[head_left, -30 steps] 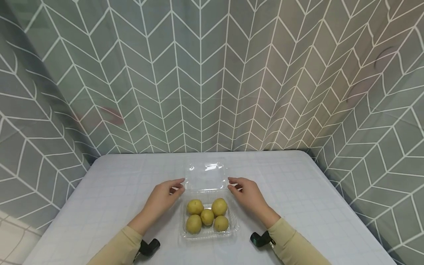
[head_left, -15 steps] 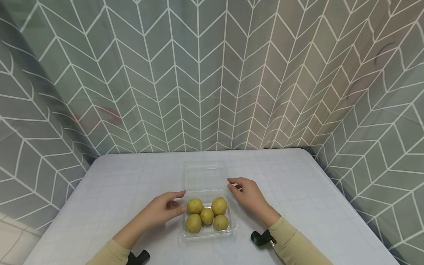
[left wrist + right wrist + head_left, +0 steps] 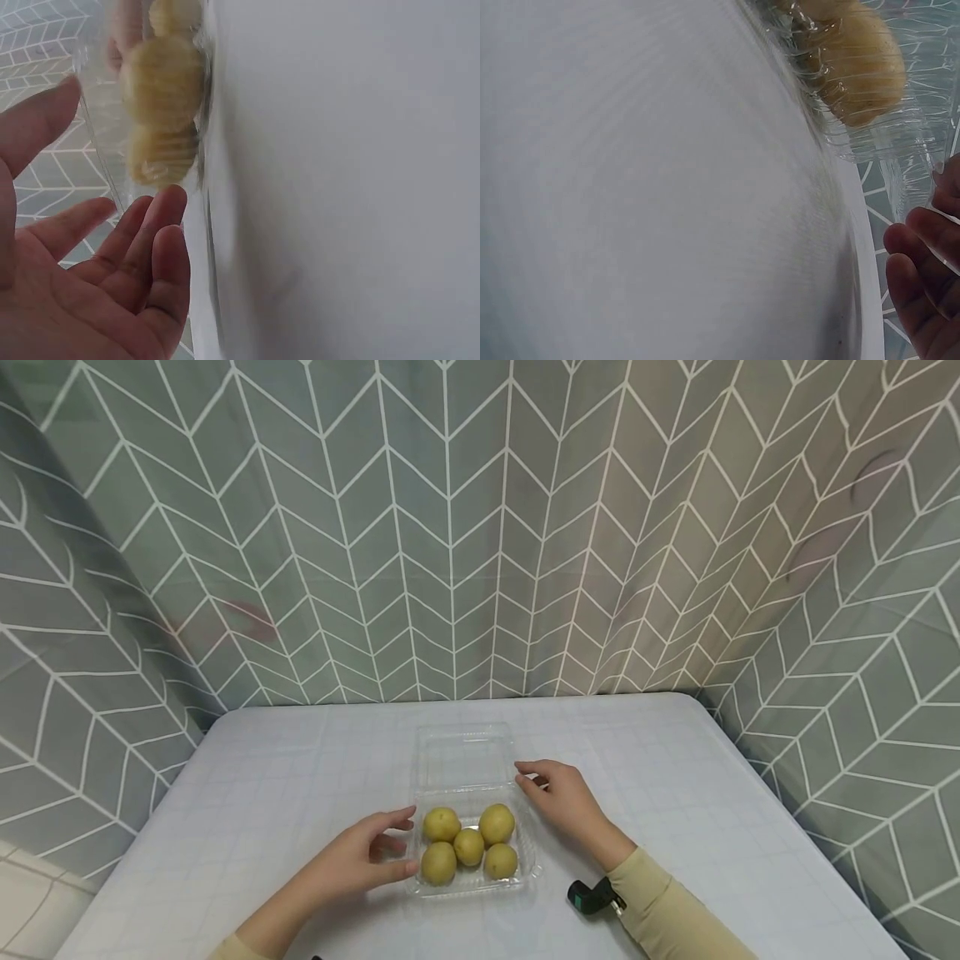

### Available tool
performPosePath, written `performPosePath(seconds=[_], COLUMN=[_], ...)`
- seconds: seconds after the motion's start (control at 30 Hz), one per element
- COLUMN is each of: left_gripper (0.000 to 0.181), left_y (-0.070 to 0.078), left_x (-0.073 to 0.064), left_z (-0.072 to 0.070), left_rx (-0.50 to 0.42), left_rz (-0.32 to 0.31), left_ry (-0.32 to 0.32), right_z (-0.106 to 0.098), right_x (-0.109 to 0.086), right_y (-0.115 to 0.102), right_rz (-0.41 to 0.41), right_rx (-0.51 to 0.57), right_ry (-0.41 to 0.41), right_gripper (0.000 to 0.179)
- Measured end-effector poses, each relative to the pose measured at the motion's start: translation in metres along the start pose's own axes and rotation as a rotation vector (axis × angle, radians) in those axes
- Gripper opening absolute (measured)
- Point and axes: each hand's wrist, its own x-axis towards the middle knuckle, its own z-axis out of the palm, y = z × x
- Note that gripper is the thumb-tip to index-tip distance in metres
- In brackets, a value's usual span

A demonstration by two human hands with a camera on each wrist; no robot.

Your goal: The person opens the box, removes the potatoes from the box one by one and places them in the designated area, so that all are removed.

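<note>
A clear plastic clamshell box [image 3: 480, 890] stands on the white table, its clear lid [image 3: 463, 758] folded back toward the far side. Several round yellow-green fruits [image 3: 469, 847] lie inside the box. Along the left side of the box is my left hand [image 3: 360, 858], fingers and thumb spread apart and holding nothing; its thumb tip is right at the left rim. My right hand [image 3: 562, 793] is at the right edge of the lid near the hinge, index and thumb tips close to the plastic. In the right wrist view, its loosely bent fingers [image 3: 922, 300] hang beside the clear edge.
White cloth covers the table [image 3: 300, 760]. A grey curtain [image 3: 480, 543] with white chevron lines hangs behind and on both sides. A black wrist camera [image 3: 591, 897] sits at the right sleeve [image 3: 667, 910]. Pale tiles [image 3: 33, 893] show at the lower left.
My left hand has left the lid's left edge and come nearer along the box's left side, its fingers spreading. The lid has sunk flatter backward. My right hand has stayed in place.
</note>
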Motion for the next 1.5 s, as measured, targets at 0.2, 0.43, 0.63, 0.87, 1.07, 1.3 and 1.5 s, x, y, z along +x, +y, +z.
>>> performPosePath(seconds=[0.2,0.43,0.63,0.87,1.07,1.3,1.5], left_gripper=[0.079,0.084,0.090,0.094,0.094,0.095,0.096], left_y=[0.002,0.000,-0.003,-0.002,-0.005,-0.007,-0.008], left_x=[-0.006,-0.008,-0.007,-0.005,-0.005,-0.006,-0.005], left_z=[0.004,0.006,0.006,0.007,0.007,0.009,0.008], left_rx=[-0.089,-0.137,-0.176,-0.231,-0.220,-0.225,-0.255], left_rz=[-0.010,-0.009,-0.010,-0.010,-0.020,-0.018,-0.005], left_ry=[0.005,-0.008,-0.032,-0.054,-0.062,-0.052,-0.061], right_z=[0.000,-0.003,-0.010,-0.025,-0.032,-0.032,-0.025], right_x=[0.001,0.000,-0.003,-0.009,-0.015,-0.019,-0.020], right_y=[-0.001,-0.003,-0.007,-0.015,-0.019,-0.027,-0.031], right_rz=[-0.002,0.031,0.015,0.004,-0.022,-0.097,-0.182], right_rx=[-0.002,0.012,0.018,0.050,0.112,0.190,0.210], right_ry=[0.002,-0.001,-0.008,-0.011,-0.017,-0.095,-0.173], right_gripper=[0.027,0.028,0.031,0.032,0.033,0.030,0.028])
